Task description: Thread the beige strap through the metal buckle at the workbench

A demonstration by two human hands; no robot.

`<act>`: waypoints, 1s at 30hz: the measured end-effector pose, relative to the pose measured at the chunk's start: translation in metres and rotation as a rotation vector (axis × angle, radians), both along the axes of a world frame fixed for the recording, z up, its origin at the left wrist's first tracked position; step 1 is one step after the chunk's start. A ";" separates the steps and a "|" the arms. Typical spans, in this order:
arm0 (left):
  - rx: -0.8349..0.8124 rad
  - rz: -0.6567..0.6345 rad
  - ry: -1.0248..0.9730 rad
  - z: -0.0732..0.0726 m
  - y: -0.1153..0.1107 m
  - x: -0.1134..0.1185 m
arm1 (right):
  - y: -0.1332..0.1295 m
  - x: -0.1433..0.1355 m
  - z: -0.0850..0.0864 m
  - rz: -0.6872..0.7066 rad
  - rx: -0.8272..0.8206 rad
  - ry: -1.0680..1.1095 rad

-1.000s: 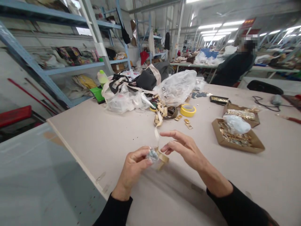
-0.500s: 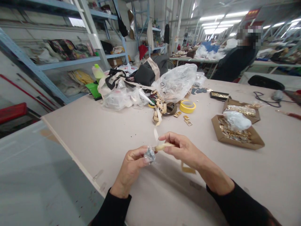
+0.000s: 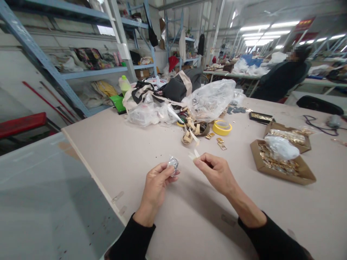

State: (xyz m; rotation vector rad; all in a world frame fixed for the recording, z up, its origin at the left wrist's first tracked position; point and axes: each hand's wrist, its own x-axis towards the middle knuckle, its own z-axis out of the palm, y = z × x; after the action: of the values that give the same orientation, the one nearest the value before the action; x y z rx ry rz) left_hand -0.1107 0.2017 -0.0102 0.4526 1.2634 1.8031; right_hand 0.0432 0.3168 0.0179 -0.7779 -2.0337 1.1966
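My left hand (image 3: 158, 180) is closed around a small clear-plastic-wrapped item (image 3: 172, 164); what lies inside the wrap is too small to make out. To its right, my right hand (image 3: 215, 171) pinches the end of a thin pale strip (image 3: 195, 154) between thumb and fingers. The two hands are apart above the table (image 3: 189, 216). Beyond the right hand lie cream strap loops (image 3: 187, 137), a roll of yellow tape (image 3: 222, 130) and gold-coloured buckles (image 3: 221, 143).
Open cardboard boxes (image 3: 306, 177) of gold-coloured metal parts stand on the right. A clear plastic bag (image 3: 211, 101) and heaped fabric (image 3: 176, 86) cover the far side. The table's left edge (image 3: 89, 171) is near my left arm. A person (image 3: 283, 77) sits farther back.
My right hand has drawn away from the wrapped item, opening a gap between the hands. The yellowish strip stretched between them and hanging below the right hand is no longer seen there. The view has shifted left.
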 end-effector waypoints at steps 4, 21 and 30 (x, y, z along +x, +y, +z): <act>-0.002 0.176 0.182 0.000 0.008 0.003 | -0.010 -0.005 -0.002 0.043 -0.060 -0.034; 0.047 0.308 0.797 -0.008 0.011 0.019 | -0.019 -0.013 -0.015 0.077 -0.067 0.014; 0.051 0.289 0.907 -0.011 0.011 0.013 | -0.019 -0.014 -0.017 0.065 0.056 0.086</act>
State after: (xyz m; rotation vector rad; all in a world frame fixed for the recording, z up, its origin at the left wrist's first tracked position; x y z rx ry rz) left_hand -0.0979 0.2127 -0.0211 1.2655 1.9594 1.9276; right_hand 0.0289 0.2980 0.0006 -0.6270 -2.0268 1.1832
